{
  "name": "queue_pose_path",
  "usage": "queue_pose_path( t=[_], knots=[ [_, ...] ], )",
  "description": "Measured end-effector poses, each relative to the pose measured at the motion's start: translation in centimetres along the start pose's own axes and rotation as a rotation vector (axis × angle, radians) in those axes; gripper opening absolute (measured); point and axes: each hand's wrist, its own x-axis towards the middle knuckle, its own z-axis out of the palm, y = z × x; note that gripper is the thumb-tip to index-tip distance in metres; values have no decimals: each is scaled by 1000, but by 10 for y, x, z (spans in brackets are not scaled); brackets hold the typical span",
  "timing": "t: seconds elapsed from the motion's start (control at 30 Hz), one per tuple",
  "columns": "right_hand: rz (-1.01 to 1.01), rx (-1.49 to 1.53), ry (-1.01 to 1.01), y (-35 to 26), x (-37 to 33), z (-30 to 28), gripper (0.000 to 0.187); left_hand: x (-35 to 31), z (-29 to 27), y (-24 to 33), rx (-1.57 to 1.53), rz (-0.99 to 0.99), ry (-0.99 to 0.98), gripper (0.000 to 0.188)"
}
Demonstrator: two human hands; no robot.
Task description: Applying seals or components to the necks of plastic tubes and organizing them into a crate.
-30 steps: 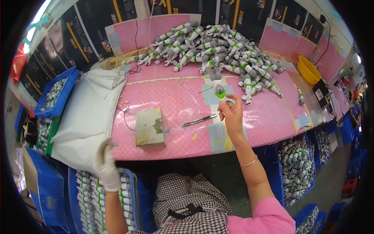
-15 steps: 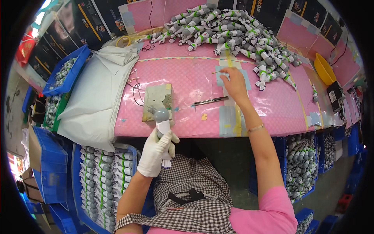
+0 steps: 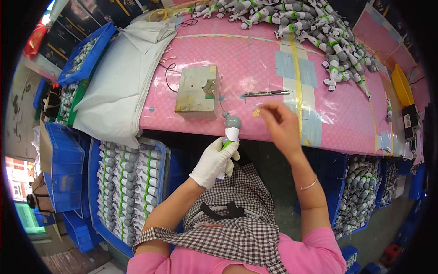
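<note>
My left hand [image 3: 213, 160], in a white glove, is closed around a small toy figure [image 3: 232, 133] in white, grey and green. The figure tilts upward in front of the table's near edge, its rounded grey end [image 3: 233, 122] pointing away from me; a thin wire-like strand rises from its tip. To the right, my bare right hand [image 3: 282, 124] hovers over the table edge, thumb and fingertips pinched together. Whatever the pinch holds is too small to make out. A yellow scrap [image 3: 256, 113] lies by those fingertips. Beyond the figure sits a grey metal box [image 3: 194, 93] with a cable.
A black-and-silver pen [image 3: 267, 93] lies on the pink-covered table [image 3: 237, 59]. Similar figures form a heap [image 3: 315, 20] at the back right. White sheeting [image 3: 118, 82] covers the left side. Below are a blue crate [image 3: 163, 157] of lined-up figures and more filled bins at right.
My right hand has come back from the far blue patch toward the figure. The left hand, still holding the figure, has moved right of the metal box. The whole view has shifted.
</note>
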Motion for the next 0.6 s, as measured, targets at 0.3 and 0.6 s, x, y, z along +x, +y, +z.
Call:
queue_pose_path(
  t=[0.3,0.6],
  knots=[
    [-375,-289,-50,20,-41,29,15,1,5,-5,144,-10,46,30],
    [-408,-299,-64,13,-51,35,19,0,3,-2,199,-13,18,29]
  ],
)
